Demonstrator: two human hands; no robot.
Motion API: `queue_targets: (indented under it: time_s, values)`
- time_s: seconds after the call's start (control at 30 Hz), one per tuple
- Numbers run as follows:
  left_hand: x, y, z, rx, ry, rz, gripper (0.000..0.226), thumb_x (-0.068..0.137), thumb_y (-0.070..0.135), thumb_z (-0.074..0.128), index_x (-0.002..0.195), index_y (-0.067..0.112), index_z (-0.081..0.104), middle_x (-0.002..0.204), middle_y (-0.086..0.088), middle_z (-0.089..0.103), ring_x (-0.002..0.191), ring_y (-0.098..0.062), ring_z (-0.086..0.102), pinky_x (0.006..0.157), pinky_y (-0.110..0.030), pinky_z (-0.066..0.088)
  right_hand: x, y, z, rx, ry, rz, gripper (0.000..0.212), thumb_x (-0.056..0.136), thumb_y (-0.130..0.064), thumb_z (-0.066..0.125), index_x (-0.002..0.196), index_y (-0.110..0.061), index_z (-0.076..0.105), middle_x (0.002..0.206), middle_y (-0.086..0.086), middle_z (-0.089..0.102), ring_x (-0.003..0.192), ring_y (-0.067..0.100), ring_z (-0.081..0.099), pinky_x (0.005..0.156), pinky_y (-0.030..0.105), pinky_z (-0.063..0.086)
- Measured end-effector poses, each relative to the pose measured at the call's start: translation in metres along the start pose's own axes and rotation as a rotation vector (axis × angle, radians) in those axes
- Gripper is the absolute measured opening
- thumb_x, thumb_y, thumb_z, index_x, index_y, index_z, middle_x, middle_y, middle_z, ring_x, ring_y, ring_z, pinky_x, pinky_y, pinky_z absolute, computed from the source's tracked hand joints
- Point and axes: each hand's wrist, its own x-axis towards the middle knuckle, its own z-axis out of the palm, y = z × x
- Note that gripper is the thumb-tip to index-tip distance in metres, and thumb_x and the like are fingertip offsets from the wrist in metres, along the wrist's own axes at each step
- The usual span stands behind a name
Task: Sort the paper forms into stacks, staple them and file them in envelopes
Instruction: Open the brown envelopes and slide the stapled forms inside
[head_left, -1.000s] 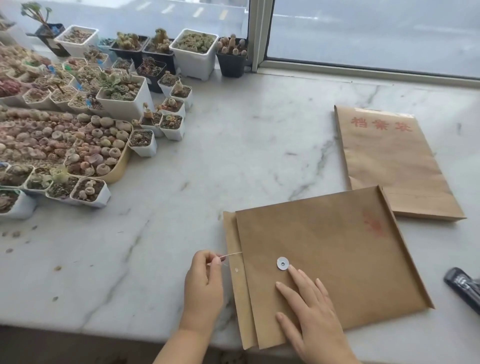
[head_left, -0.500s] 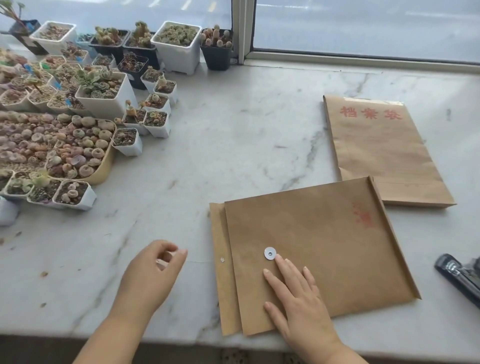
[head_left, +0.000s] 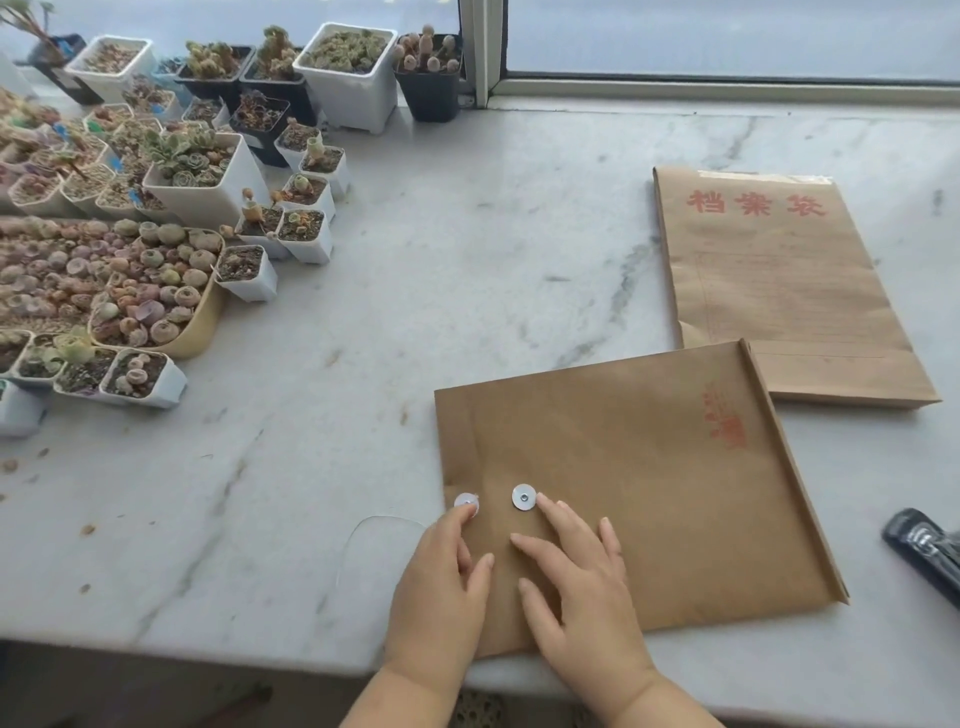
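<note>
The near envelope (head_left: 634, 493) is lying flat on the marble counter (head_left: 363, 389) at its front edge, with its flap folded over so that two white discs are sitting side by side near its left end. The flap disc (head_left: 466, 502) is being touched by a fingertip of the left hand (head_left: 441, 587), whose fingers are stretched out and gripping nothing. The body disc (head_left: 523, 497), just to the right, is being met by the tip of the right hand (head_left: 582, 587), which is being pressed flat, fingers spread, on the brown paper. A thin string (head_left: 363, 540) is looping loosely onto the counter left of the flap, so it is lying nearer the left hand. The envelope's long axis is running left to right, slightly tilted, with the closed mouth pointing left. A second envelope (head_left: 779, 291) is lying behind, touching or overlapped at its near corner, its long axis running away from the person. A stapler (head_left: 924, 556) is resting at the right edge.
</note>
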Motion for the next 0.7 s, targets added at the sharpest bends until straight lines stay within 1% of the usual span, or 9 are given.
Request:
queue_targets:
  time_s: [0.1, 0.2, 0.27, 0.33, 0.4, 0.47, 0.53, 0.6, 0.7]
  values:
    - [0.001, 0.007, -0.003, 0.046, -0.014, -0.068, 0.066, 0.085, 0.021, 0.070, 0.141, 0.029, 0.036, 0.090, 0.015, 0.041, 0.080, 0.002, 0.047, 0.070, -0.016, 0.036, 0.016, -0.003, -0.013, 0.170, 0.066, 0.048, 0.018, 0.082, -0.026, 0.054, 0.092, -0.030, 0.068, 0.113, -0.017, 0.063, 0.106, 0.002, 0.055, 0.094, 0.027, 0.041]
    - [0.006, 0.007, -0.008, -0.007, -0.037, -0.153, 0.083, 0.080, 0.021, 0.075, 0.146, 0.024, 0.026, 0.084, 0.009, 0.044, 0.071, -0.004, 0.049, 0.064, -0.014, 0.037, 0.046, -0.017, -0.026, 0.265, -0.014, 0.151, 0.013, 0.081, -0.023, 0.060, 0.087, -0.033, 0.067, 0.077, -0.020, 0.058, 0.072, -0.002, 0.056, 0.065, 0.014, 0.041]
    - [0.009, 0.008, -0.010, 0.005, -0.050, -0.186, 0.090, 0.079, 0.021, 0.077, 0.148, 0.021, 0.021, 0.081, 0.007, 0.044, 0.068, -0.005, 0.049, 0.061, -0.012, 0.038, 0.066, -0.029, -0.029, 0.225, -0.115, 0.098, 0.014, 0.084, -0.022, 0.065, 0.091, -0.032, 0.072, 0.075, -0.019, 0.056, 0.068, -0.003, 0.054, 0.066, 0.014, 0.040]
    - [0.011, 0.009, -0.011, -0.012, -0.041, -0.201, 0.094, 0.077, 0.022, 0.078, 0.148, 0.022, 0.017, 0.082, 0.008, 0.044, 0.068, -0.004, 0.050, 0.060, -0.014, 0.038, 0.082, -0.038, -0.026, 0.116, -0.227, -0.006, 0.019, 0.088, -0.024, 0.063, 0.103, -0.031, 0.072, 0.085, -0.013, 0.056, 0.073, -0.002, 0.055, 0.071, 0.022, 0.044]
    - [0.009, 0.010, -0.010, -0.027, -0.019, -0.183, 0.091, 0.078, 0.025, 0.076, 0.147, 0.023, 0.016, 0.084, 0.008, 0.045, 0.069, -0.005, 0.051, 0.059, -0.015, 0.038, 0.093, -0.046, -0.018, -0.033, -0.333, -0.095, 0.027, 0.085, -0.024, 0.065, 0.110, -0.029, 0.071, 0.094, -0.006, 0.056, 0.083, 0.012, 0.058, 0.067, 0.029, 0.040]
    - [0.005, 0.009, -0.008, -0.017, 0.008, -0.163, 0.086, 0.080, 0.027, 0.073, 0.144, 0.026, 0.016, 0.094, 0.006, 0.050, 0.072, -0.008, 0.052, 0.057, -0.016, 0.037, 0.101, -0.049, -0.006, -0.161, -0.309, -0.253, 0.023, 0.064, -0.021, 0.079, 0.085, -0.027, 0.076, 0.081, -0.001, 0.054, 0.067, 0.019, 0.054, 0.056, 0.024, 0.030]
    - [0.002, 0.009, -0.007, 0.063, 0.044, -0.165, 0.083, 0.079, 0.032, 0.073, 0.138, 0.030, 0.015, 0.111, 0.002, 0.048, 0.083, -0.014, 0.055, 0.059, -0.021, 0.035, 0.104, -0.048, 0.003, -0.220, -0.282, -0.360, 0.021, 0.050, -0.018, 0.086, 0.059, -0.026, 0.068, 0.069, -0.003, 0.049, 0.053, 0.015, 0.042, 0.051, 0.021, 0.024]
    - [0.000, 0.010, -0.008, 0.144, 0.106, -0.171, 0.078, 0.077, 0.038, 0.075, 0.125, 0.033, 0.014, 0.113, 0.003, 0.040, 0.094, -0.021, 0.056, 0.063, -0.028, 0.037, 0.104, -0.048, 0.008, -0.088, -0.307, -0.261, 0.014, 0.067, -0.015, 0.081, 0.065, -0.020, 0.069, 0.075, -0.002, 0.054, 0.056, 0.013, 0.044, 0.051, 0.023, 0.029]
    - [-0.002, 0.009, -0.008, 0.175, 0.150, -0.162, 0.076, 0.072, 0.041, 0.079, 0.119, 0.027, 0.020, 0.115, 0.005, 0.035, 0.104, -0.023, 0.055, 0.067, -0.032, 0.042, 0.103, -0.051, -0.014, 0.487, -0.439, 0.229, 0.010, 0.091, -0.016, 0.064, 0.082, -0.014, 0.067, 0.079, -0.003, 0.065, 0.056, 0.005, 0.049, 0.056, 0.020, 0.040]
